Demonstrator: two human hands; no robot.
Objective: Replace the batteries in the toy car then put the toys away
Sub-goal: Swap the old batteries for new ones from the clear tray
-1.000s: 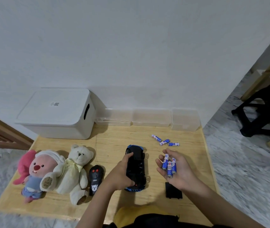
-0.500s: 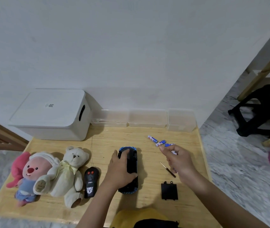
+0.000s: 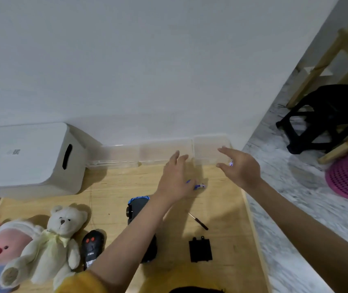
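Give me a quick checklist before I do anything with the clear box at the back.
1. Battery in right hand: ok, a blue battery shows at the palm.
2. Left hand free: ok, fingers straight, empty.
3. Clear box open: cannot tell.
4. Loose batteries on the table: ok, partly behind the left hand.
5. Battery cover and screwdriver at hand: ok, right of the toy car.
6. Car's compartment empty: cannot tell, forearm covers it.
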